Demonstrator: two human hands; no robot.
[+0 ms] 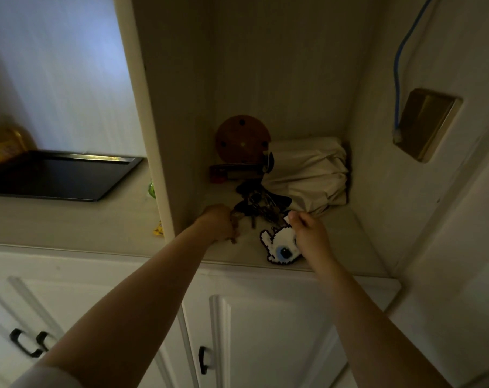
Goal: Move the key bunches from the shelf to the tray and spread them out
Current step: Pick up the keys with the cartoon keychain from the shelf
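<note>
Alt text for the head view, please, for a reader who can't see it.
Both bare hands reach into a cream shelf niche: the left hand closes on a dark metal key bunch, and the right hand pinches a white pixel-style keychain charm. A black rectangular tray sits on the counter to the left.

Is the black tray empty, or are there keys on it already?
Empty. The black tray on the counter shows only its bare dark surface. The key bunches are on the shelf, under both hands.
</note>
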